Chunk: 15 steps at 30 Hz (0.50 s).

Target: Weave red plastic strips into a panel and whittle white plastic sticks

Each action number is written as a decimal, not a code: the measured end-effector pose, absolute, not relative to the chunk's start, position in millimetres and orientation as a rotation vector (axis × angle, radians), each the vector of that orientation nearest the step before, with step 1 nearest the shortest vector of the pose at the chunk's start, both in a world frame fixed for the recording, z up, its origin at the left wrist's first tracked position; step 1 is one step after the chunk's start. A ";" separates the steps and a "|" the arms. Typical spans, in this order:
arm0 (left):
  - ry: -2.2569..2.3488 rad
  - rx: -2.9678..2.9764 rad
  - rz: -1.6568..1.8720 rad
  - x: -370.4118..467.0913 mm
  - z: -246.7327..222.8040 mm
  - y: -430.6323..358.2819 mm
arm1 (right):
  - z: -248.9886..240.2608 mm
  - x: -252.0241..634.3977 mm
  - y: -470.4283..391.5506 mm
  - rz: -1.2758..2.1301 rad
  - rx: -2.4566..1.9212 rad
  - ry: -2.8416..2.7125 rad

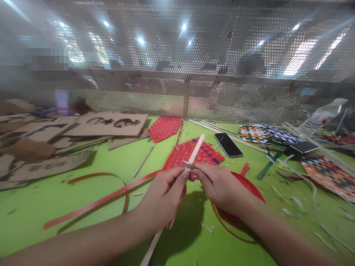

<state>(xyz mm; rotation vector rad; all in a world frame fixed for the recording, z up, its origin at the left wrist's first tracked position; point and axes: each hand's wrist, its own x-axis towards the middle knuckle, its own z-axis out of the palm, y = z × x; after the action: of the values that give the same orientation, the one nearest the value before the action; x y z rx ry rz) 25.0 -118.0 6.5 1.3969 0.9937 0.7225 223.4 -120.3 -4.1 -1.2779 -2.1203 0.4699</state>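
My left hand (166,192) is closed around a pale, flat wooden strip (197,148) that slants up and away from me, its lower end running down past my wrist. A short metal blade (189,164) lies across the strip, touching it; my right hand (220,181) pinches the blade. Whether the blade has a handle is hidden by my fingers. Just behind the hands lies a woven red piece (180,153) with some blue squares. From it a red flat band (108,201) stretches to the left. A coil of red band (249,184) sits beneath my right forearm.
Cut cardboard (116,125) is piled at the left. Another woven red piece (166,127) with a stick lies behind. To the right are a phone (229,145), colourful woven pieces (330,173), a white cable (314,195) and a plastic bottle (323,114). A perforated screen (155,85) borders the table.
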 end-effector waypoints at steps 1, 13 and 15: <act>0.993 1.396 0.721 25.7 6.9 -118.7 | -3.6 222.9 -120.6 0.466 -1.275 -2.119; 0.966 1.323 0.709 24.2 7.2 -114.3 | 2.3 226.3 -119.4 0.479 -1.286 -2.128; 0.972 1.309 0.713 24.2 8.1 -114.1 | 2.9 227.3 -118.8 0.481 -1.291 -2.140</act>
<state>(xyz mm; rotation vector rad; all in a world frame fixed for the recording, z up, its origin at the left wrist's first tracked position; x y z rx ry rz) 24.2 -114.1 8.1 1.3090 0.9716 0.7130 227.3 -118.8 2.9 -1.2909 -2.1395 0.4806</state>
